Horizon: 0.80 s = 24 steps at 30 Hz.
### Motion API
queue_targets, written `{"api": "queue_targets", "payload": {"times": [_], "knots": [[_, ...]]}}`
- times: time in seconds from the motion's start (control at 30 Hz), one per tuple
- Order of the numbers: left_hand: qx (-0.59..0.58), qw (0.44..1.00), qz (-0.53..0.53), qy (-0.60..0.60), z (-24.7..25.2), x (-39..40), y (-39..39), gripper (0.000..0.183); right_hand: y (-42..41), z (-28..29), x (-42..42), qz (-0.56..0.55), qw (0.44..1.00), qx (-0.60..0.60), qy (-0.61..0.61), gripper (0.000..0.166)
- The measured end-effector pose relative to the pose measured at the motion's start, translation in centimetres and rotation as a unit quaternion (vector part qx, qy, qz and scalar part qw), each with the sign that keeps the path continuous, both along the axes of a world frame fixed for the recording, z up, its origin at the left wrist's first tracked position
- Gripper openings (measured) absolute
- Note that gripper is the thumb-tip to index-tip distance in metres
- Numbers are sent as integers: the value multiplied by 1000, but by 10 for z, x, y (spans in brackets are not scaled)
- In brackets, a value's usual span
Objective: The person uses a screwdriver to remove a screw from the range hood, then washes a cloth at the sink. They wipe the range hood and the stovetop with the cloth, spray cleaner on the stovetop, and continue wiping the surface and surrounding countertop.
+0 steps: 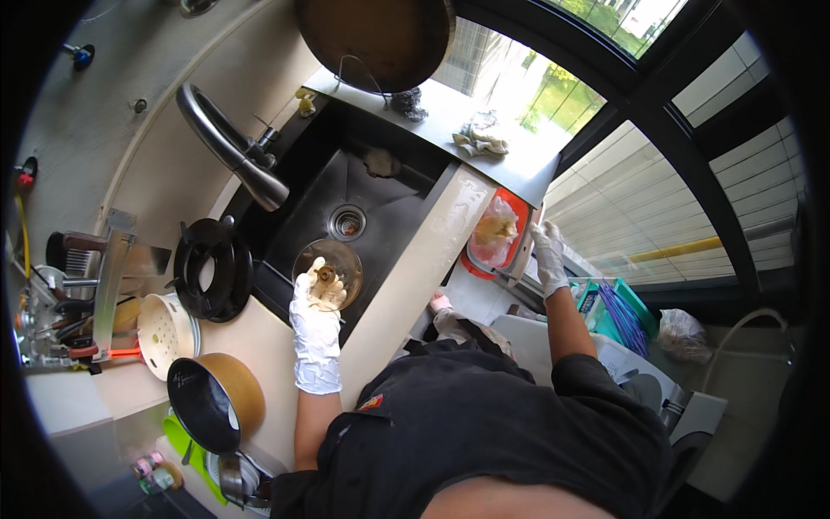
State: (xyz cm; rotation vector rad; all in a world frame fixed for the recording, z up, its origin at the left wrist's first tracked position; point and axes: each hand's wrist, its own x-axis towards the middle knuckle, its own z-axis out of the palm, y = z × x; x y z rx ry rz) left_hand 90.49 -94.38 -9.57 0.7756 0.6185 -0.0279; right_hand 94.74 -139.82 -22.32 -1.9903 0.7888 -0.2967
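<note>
My left hand (pixel 318 301), in a white glove, holds a round, see-through brownish glass lid (pixel 350 266) over the near side of the dark sink (pixel 305 220). Its fingers are around the lid's central knob (pixel 325 275). Beyond the lid, the sink's drain strainer (pixel 347 222) has small reddish scraps in it. My right hand (pixel 550 256), also gloved, is beside the raised grey lid (pixel 521 265) of a red waste bin (pixel 472 265). Whether its fingers grip that lid is hard to tell. A plastic bag (pixel 496 230) with yellowish waste lies in the bin.
A curved faucet (pixel 259 185) reaches over the sink. Left of it are black pot supports (pixel 211 269), a knife rack (pixel 111 292), a white perforated strainer (pixel 165 337) and a gold pot (pixel 243 396). A large round board (pixel 376 39) and a rag (pixel 483 137) rest on the window ledge.
</note>
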Motion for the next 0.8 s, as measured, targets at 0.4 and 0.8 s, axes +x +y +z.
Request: {"api": "queue_targets", "payload": {"times": [0.4,0.8], "knots": [[-16,999,37,-22,-20,-32,35,37,53,18,-16,80,966,-175,172,24],[-56,997,57,-18,-32,-37,39,33,26,-48,-27,-47,949,-228,211,52]]}}
